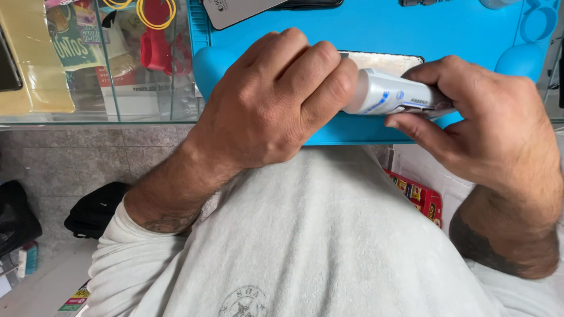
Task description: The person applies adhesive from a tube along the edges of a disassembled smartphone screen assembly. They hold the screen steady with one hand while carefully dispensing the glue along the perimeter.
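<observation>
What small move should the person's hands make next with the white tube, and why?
Probably twist the cap end: the left hand wraps closed around one end of the white tube while the right hand pinches its body, held level above the blue mat.

I wear a pale grey sweatshirt with a faint round emblem on the chest, sleeves pushed up. Dark tattoos mark both my hairy forearms near the cuffs.
</observation>
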